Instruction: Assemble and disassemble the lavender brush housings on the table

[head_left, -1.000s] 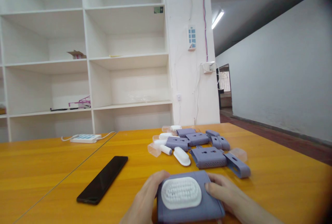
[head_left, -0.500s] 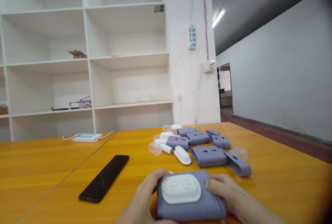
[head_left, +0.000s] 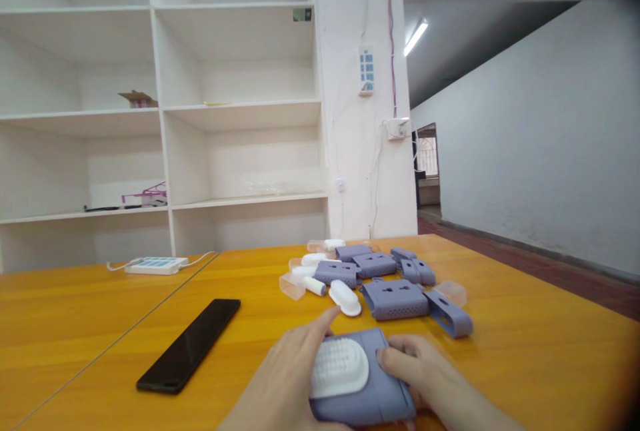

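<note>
At the near edge of the tabletop [head_left: 525, 351]: left hand [head_left: 287, 378], fingers [head_left: 320, 322] laid over the left side of a white bristle insert [head_left: 340, 368] and gripping it with the case beneath; right hand [head_left: 425, 378], fingers [head_left: 395, 358] curled and pressing on the right side of the purple case [head_left: 370, 398], holding it down; insert sits bristles-up in the case's top opening, case resting low on the tabletop between both hands.

Handling note, as judgement: press the insert evenly around its rim, not at one end, so it seats flat; keep the right hand steadying the case so it does not slide or tip; check that no edge stands proud.

Beyond the hands: loose white insert [head_left: 345, 298]; group of further purple cases [head_left: 395, 298] with clear caps [head_left: 291, 286], well apart from the held piece; black phone [head_left: 189, 344] to the left; white power strip [head_left: 156, 264] farther back; white shelving [head_left: 160, 118] behind.
</note>
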A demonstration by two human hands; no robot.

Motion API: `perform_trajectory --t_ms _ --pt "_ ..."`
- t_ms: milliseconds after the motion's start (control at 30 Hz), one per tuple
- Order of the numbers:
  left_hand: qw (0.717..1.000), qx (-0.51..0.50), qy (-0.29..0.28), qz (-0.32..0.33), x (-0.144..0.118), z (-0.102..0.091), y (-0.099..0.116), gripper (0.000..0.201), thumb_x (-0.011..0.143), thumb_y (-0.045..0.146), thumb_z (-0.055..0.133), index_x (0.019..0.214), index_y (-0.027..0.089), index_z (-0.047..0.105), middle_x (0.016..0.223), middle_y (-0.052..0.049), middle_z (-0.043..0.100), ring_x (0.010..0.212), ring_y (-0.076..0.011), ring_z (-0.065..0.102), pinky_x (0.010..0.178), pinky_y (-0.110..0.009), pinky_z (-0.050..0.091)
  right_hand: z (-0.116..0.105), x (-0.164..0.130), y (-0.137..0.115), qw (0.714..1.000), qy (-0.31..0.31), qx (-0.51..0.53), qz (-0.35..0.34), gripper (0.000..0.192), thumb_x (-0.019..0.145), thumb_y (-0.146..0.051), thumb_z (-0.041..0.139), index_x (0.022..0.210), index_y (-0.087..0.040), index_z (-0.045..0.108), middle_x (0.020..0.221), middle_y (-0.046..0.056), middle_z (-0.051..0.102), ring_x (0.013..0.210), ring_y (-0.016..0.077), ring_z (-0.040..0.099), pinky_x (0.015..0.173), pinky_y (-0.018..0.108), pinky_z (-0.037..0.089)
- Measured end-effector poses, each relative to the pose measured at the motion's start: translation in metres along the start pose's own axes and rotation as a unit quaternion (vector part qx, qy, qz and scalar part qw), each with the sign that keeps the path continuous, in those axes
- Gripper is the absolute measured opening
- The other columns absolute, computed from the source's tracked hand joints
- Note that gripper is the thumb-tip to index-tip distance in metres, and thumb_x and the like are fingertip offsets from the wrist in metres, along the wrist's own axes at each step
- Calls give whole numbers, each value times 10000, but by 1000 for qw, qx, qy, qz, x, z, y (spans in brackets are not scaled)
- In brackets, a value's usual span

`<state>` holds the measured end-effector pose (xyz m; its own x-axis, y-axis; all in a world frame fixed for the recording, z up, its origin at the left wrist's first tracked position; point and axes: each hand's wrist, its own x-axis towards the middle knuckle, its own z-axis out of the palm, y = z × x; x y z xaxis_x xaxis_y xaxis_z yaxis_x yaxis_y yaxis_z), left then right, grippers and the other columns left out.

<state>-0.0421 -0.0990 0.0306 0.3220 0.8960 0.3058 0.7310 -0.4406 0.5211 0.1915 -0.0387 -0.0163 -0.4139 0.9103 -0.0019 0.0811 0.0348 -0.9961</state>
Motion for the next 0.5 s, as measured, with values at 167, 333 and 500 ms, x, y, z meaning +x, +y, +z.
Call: perform_trajectory --t_ms 167,333,500 --pt "1000 -4 -28 -10 3 -8 20 859 561 282 969 1353 322 639 1337 -42 685 1216 -320 623 1072 -397 460 -6 0 -2 999 -32 7 23 440 708 -582 692 761 -154 606 565 -17 552 405 82 504 363 162 456" --pt "1000 -21 -16 -16 2 -5 18 907 524 258 975 1363 314 636 1329 -32 691 1204 -317 629 1067 -385 467 -8 -4 -6 999 -18 -1 30 405 732 -540 720 734 -163 574 558 -27 544 404 84 514 371 179 479" --pt "999 -16 38 -35 -2 -7 14 819 547 293 947 1319 311 676 1288 -34 716 1182 -346 637 1059 -416 475 -10 -11 -11 994 25 104 -27 471 807 -612 670 789 -144 623 612 0 616 475 107 579 425 203 530"
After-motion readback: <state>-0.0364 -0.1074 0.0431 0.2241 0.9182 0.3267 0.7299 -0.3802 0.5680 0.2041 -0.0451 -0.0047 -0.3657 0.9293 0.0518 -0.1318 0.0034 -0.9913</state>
